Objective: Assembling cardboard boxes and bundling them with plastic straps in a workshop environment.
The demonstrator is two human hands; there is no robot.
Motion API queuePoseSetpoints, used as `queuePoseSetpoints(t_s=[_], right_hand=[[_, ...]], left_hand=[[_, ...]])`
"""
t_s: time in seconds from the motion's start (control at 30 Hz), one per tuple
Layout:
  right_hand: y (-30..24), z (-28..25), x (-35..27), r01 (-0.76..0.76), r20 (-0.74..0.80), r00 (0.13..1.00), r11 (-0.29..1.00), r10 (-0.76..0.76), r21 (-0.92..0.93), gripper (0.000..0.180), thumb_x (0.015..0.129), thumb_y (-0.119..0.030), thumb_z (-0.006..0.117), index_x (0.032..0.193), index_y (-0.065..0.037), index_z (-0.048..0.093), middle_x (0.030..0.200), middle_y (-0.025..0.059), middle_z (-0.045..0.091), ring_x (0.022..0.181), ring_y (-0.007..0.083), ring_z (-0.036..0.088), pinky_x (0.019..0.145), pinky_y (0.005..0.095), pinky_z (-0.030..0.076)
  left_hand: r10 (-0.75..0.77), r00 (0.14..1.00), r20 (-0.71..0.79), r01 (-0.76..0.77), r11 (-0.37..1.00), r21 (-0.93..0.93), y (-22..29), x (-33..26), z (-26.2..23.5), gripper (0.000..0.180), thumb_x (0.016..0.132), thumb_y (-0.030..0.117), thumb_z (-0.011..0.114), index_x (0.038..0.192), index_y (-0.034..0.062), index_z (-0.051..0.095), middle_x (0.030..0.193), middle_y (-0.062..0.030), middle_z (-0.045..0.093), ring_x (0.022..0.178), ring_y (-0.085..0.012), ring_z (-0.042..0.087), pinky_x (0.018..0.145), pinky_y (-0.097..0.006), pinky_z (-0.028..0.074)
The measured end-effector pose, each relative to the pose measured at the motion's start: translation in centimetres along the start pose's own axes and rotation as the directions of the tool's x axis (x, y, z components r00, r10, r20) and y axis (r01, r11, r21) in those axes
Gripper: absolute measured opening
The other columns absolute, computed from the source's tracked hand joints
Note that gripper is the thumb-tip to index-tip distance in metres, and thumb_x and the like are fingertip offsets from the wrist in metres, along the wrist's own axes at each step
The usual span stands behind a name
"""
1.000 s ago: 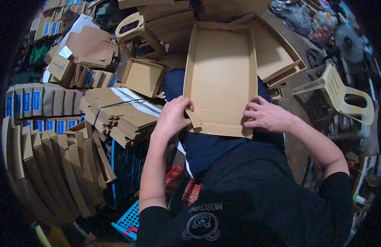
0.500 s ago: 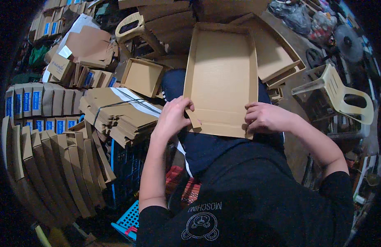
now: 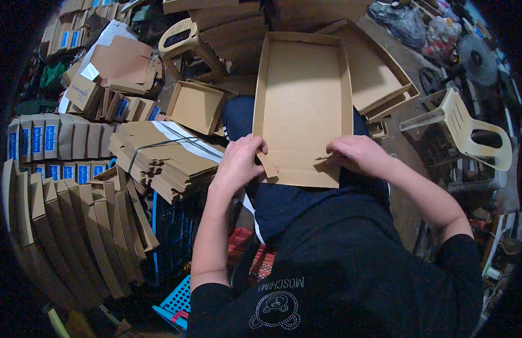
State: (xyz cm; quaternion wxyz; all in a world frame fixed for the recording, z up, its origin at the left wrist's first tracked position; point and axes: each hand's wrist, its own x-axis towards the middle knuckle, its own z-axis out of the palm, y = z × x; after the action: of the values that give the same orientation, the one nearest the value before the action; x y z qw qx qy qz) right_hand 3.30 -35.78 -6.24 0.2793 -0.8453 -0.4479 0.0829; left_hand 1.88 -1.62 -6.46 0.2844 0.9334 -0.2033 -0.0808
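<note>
Hands apart: left hand (image 3: 238,163) pinches the cardboard tray's (image 3: 303,96) near-left corner flap (image 3: 268,165); right hand (image 3: 359,155) over the near-right corner, grip unclear; steady, square creases serve best.

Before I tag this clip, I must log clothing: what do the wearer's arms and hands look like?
The left hand and right hand are bare: no gloves or watch show. Both forearms are uncovered below short black sleeves, part of a black shirt marked with a bear's head in pale dots.
</note>
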Motion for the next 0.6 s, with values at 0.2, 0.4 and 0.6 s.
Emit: queuePoseSetpoints(t_s=[0.2,0.4,0.6], right_hand=[[0.9,0.6,0.1,0.025,-0.204,0.977,0.979,-0.068,-0.204,0.026,0.081,-0.016,0.076,0.105,-0.007,0.07,0.091,0.0087,0.069,0.093,0.0301,0.067,0.093,0.0459,0.053],[1.6,0.8,-0.6,-0.086,-0.396,0.918,0.961,-0.026,-0.262,0.053,0.085,-0.006,0.063,0.135,-0.018,0.072,0.101,0.0078,0.065,0.101,0.0293,0.063,0.106,0.0468,0.046],[2.3,1.3,0.0,-0.064,-0.547,0.837,0.988,-0.023,-0.139,0.05,0.082,-0.002,0.066,0.129,-0.018,0.075,0.097,0.0063,0.071,0.092,0.0283,0.065,0.104,0.0472,0.048]], left_hand=[[0.045,0.976,0.215,0.009,0.97,-0.243,-0.8,-0.6,-2.6,0.037,0.079,0.015,0.085,0.109,0.0027,0.067,0.105,-0.0135,0.072,0.102,-0.0292,0.071,0.087,-0.039,0.055],[0.038,0.999,-0.033,-0.047,0.948,-0.314,-0.8,-0.1,-1.6,0.021,0.093,0.012,0.074,0.111,0.0021,0.07,0.098,-0.0163,0.07,0.097,-0.0329,0.069,0.086,-0.039,0.054],[0.144,0.919,-0.368,-0.214,0.964,-0.157,-1.9,0.1,2.2,0.019,0.088,0.013,0.079,0.106,0.0091,0.075,0.096,-0.0149,0.066,0.083,-0.0282,0.065,0.073,-0.039,0.051]])
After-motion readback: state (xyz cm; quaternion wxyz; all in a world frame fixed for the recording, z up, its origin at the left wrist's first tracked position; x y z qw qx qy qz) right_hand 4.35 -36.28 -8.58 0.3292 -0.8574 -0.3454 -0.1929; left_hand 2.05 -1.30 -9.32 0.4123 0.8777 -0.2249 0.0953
